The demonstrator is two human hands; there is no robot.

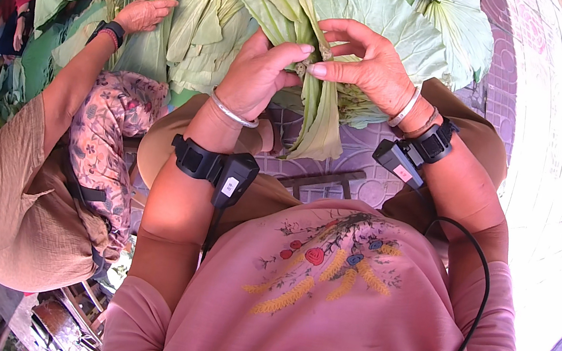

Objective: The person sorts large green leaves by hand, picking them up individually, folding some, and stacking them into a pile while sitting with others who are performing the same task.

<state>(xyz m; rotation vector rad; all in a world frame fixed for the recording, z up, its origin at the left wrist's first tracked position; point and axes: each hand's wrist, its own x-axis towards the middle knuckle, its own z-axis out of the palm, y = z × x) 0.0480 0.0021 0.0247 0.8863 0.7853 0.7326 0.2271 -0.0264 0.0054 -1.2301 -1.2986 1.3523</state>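
My left hand (262, 73) grips a small bundle of large green leaves (282, 6), probably tobacco, around its stalk ends. The thumb lies across the front of the stalks. From the right, my right hand (371, 64) meets the same bundle, thumb and fingers at the stalk ends (325, 51) while the index finger is raised apart. A folded leaf tail (320, 126) hangs below both hands. Behind the bundle lies a heap of broad, pale green leaves (382, 18), some yellowed.
At my left sits a co-worker in a brown top (21, 208), one hand (145, 15) on the leaf heap. Patterned paving (372, 186) lies under us, with a stool frame (323, 177) between my knees. A black cable (483, 290) runs along my right arm. Sunlit pavement (558, 168) stretches rightward.
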